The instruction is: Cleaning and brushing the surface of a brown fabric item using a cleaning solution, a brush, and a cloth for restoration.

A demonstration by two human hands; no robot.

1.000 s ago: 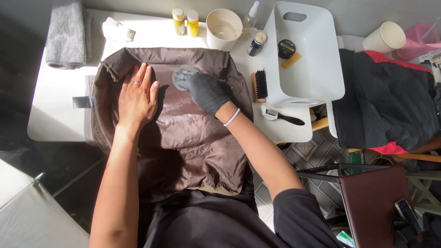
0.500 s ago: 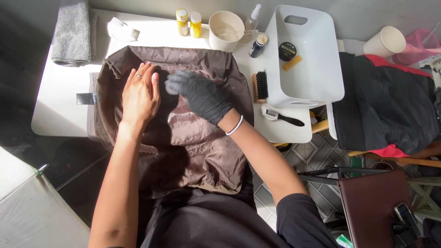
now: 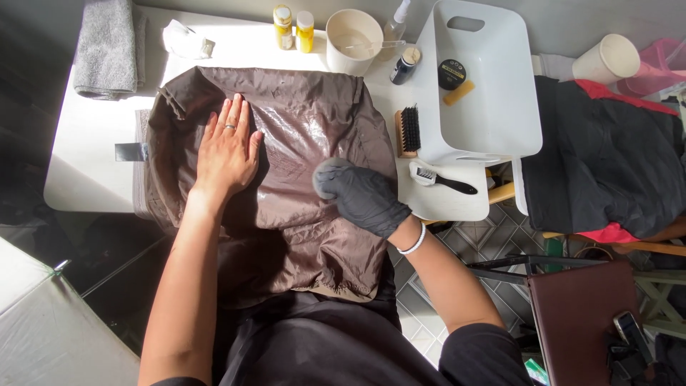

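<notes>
Two hands are at work on a brown jacket (image 3: 286, 179) spread over a white counter (image 3: 93, 157) — the cloth covers most of the counter's middle and hangs off the near edge toward the person's lap. The left hand (image 3: 227, 146), bare with a ring, lies flat and open on the jacket at about nine o'clock, fingers spread, pinning the cloth rather than gripping it. The right hand (image 3: 361, 196), in a black glove, is curled over a small grey pad (image 3: 327, 171) and presses it onto the shiny fabric at about four o'clock from the jacket's middle.

The step in hand looks like wiping the surface clean while the flat palm keeps it taut. The next stroke, as I judge it, calls for steady pressure from the left palm so the thin cloth does not bunch — and a pad kept flat.

At twelve o'clock stand two yellow bottles (image 3: 293, 27) and a cream cup (image 3: 354, 39); at two o'clock a white bin (image 3: 500, 107), with a wooden brush (image 3: 407, 130) just beside it. A grey towel (image 3: 107, 46) lies at ten o'clock.
</notes>
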